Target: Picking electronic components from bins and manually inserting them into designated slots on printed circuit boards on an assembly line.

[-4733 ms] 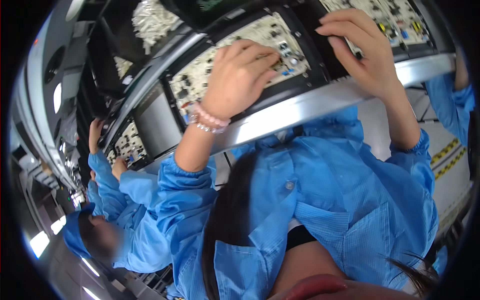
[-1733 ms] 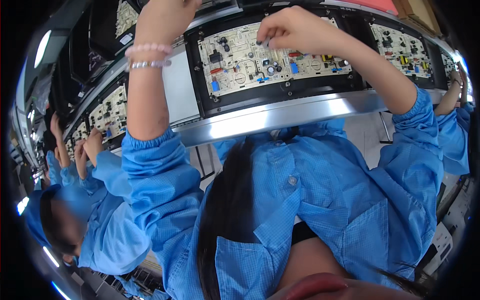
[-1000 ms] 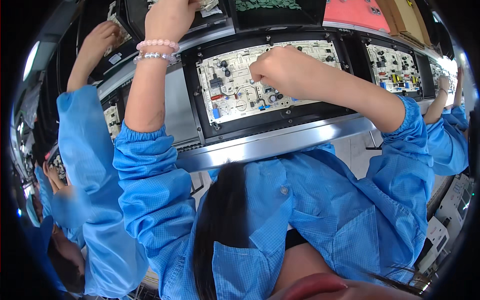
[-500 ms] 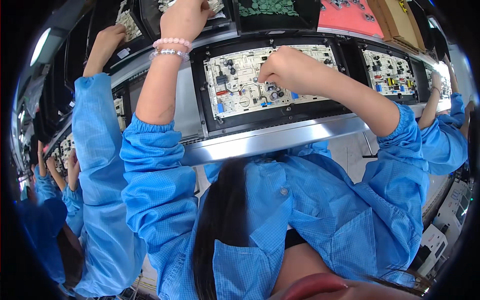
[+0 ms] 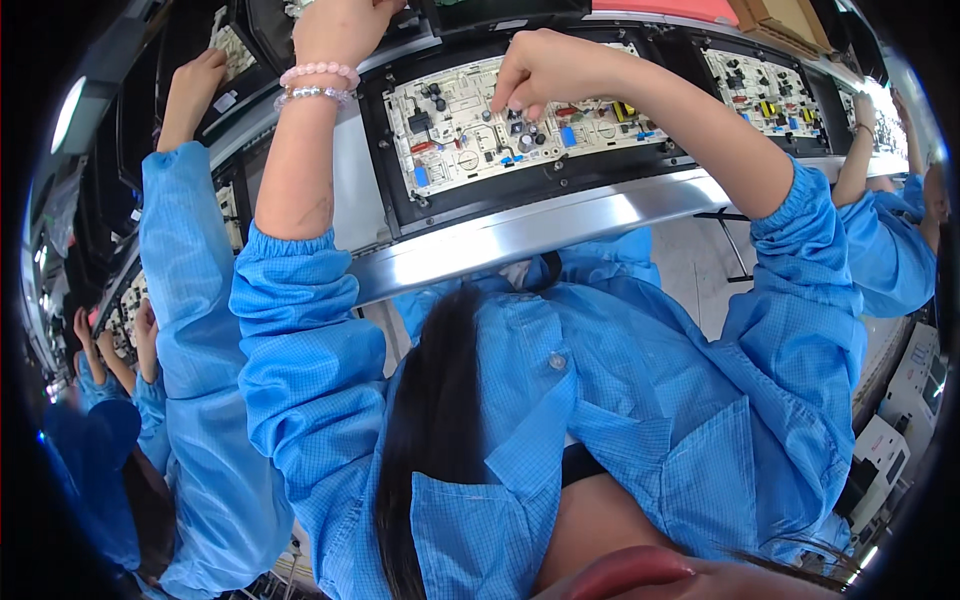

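Lifting slightly, the right hand [image 5: 560, 67] bares more circuit board [image 5: 475, 125] than before; curled, its pinch unclear.

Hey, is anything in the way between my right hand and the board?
Nothing visible: your right hand is directly over the board. Your left hand is off to the upper left, clear of it.

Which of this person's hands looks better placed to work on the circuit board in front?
Probably the right hand: it reaches over the circuit board, fingers pointing down at it. The left hand is beyond the board's left end, partly cut off at the picture's top.
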Motion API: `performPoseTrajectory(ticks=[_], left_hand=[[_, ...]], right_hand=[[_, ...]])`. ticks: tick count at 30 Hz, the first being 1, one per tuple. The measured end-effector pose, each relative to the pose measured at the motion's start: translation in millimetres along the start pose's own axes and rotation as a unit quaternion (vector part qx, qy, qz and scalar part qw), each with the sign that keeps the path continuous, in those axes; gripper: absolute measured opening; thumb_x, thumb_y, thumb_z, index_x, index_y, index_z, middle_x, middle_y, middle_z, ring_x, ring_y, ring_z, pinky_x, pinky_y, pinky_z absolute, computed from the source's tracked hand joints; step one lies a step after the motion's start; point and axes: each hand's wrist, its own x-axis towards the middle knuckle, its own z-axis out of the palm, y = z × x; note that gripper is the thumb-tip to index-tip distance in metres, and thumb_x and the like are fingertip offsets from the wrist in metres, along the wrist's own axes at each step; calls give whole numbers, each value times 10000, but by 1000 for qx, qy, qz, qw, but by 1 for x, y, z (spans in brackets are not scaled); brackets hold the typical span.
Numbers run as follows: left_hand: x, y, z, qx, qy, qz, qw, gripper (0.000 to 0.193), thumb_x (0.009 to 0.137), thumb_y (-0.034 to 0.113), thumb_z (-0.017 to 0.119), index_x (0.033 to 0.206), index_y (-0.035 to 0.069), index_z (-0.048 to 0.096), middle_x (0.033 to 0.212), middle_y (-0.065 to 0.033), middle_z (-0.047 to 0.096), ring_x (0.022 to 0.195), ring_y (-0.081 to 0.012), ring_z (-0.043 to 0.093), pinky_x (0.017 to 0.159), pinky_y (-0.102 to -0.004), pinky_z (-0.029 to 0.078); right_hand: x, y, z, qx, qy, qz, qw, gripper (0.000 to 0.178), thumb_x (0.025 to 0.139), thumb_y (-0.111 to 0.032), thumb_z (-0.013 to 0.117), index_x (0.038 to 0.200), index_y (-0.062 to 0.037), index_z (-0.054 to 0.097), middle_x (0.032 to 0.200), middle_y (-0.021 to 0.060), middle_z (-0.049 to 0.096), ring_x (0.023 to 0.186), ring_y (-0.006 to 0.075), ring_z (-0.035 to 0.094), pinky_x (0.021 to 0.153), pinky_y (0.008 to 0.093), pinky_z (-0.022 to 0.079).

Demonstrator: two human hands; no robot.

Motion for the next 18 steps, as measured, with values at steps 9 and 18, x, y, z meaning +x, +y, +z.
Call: performPoseTrajectory(ticks=[9, 18], left_hand=[[4, 18, 4, 24, -19, 24, 999, 313, 868, 356, 651, 961, 65, 718, 959, -161, 692, 900, -350, 654, 775, -420, 505], [-43, 77, -61, -63, 43, 33, 997, 108, 863, 98, 691, 915, 6, 668, 797, -76, 626, 643, -160, 549, 618, -284, 452]], right_hand=[[-35, 21, -25, -76, 0, -28, 997, 203, 777, -85, 657, 949, -70, 764, 731, 84, 723, 642, 141, 692, 570, 319, 537], [-153, 156, -173, 4, 479, -31, 877, 242, 883, -234, 661, 1030, -49, 715, 892, 61, 726, 741, 153, 677, 660, 309, 534]])
